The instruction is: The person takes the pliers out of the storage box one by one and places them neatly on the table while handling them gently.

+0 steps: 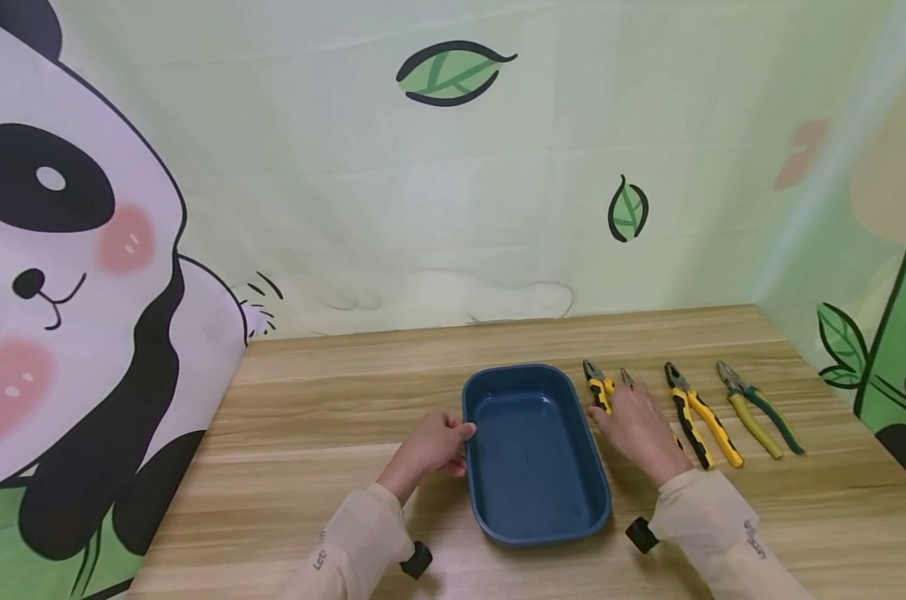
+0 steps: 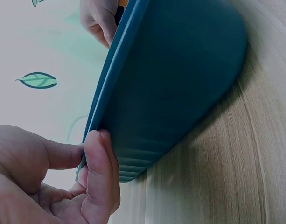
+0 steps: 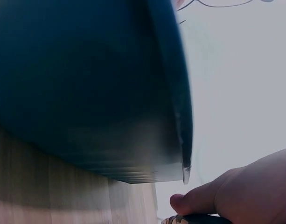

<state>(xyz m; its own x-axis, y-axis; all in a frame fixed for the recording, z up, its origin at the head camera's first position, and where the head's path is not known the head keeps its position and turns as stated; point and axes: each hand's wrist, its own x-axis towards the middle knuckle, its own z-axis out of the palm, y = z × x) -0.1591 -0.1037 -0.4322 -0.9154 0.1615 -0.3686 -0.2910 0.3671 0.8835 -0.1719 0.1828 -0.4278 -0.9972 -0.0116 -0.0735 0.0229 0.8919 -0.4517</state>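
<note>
A dark blue rectangular tray (image 1: 531, 467) stands on the table. My left hand (image 1: 433, 446) pinches its left rim between thumb and fingers, as the left wrist view also shows, with the thumb (image 2: 63, 155) on the inner side. To the right of the tray, my right hand (image 1: 636, 425) grips the leftmost yellow-and-black pliers (image 1: 597, 387), covering much of the handles; most of the fingers are hidden. The thumb (image 3: 194, 203) lies against a dark handle in the right wrist view. The tips of another pair of pliers (image 1: 627, 377) peek out beyond that hand.
Combination pliers (image 1: 696, 417) with yellow-and-black handles lie right of my right hand. Further right are pliers with green and yellow handles (image 1: 760, 408). A printed cloth backdrop (image 1: 332, 167) rises behind the wooden table (image 1: 310, 417).
</note>
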